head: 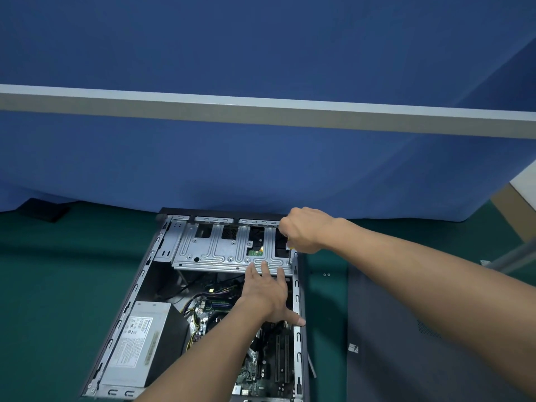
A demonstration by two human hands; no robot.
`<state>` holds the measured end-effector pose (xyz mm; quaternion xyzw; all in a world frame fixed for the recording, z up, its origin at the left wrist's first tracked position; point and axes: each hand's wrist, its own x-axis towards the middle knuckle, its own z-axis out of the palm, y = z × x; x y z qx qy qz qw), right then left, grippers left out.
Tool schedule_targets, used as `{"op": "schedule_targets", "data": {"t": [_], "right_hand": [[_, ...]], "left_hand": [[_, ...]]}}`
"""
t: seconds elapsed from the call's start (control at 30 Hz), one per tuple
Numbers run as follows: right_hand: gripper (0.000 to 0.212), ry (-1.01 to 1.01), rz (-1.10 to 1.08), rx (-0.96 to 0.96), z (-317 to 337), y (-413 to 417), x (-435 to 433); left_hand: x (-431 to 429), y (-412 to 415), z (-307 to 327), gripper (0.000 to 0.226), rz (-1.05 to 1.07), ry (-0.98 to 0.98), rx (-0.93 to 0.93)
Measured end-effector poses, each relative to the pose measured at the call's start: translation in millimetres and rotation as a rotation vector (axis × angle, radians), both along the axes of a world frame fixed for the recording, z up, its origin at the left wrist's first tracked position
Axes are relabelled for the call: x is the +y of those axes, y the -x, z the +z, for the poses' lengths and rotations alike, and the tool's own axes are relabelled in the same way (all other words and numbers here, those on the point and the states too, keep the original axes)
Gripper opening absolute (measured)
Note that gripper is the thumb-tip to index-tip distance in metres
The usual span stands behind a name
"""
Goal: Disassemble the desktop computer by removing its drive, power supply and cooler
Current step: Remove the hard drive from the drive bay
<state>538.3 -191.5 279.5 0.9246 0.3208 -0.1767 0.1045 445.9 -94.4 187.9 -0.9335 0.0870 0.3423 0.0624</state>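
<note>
At far end of case (297,300), the drive cage (220,250) is laid w/ long axis L–R, power supply (139,338) at near-left. R hand (304,230), nearer the cage's right corner, is curled round a screwdriver (290,252) pointed down at that corner; L hand (269,294) is spread flat, fingers on cage's near edge, nothing gripped.

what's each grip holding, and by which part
The right grip holds a screwdriver by its handle. The left grip holds nothing, fingers resting on the drive cage.
</note>
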Motion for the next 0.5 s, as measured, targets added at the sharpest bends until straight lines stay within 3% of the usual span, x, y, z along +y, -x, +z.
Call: {"op": "schedule_targets", "data": {"t": [0.07, 0.17, 0.27, 0.5], "right_hand": [[0.011, -0.058, -0.024, 0.045, 0, 1, 0], [0.002, -0.056, -0.055, 0.073, -3, 5, -1], [0.044, 0.000, -0.167, -0.033, -8, 8, -2], [0.023, -0.086, -0.148, 0.002, -8, 11, -1]], "left_hand": [[0, 0, -1, 0.123, 0.000, 0.001, -0.004], [0, 0, -1, 0.123, -0.003, -0.004, -0.005], [0, 0, -2, 0.124, -0.005, -0.009, -0.007], [1, 0, -4, 0.124, 0.003, -0.007, -0.014]]}}
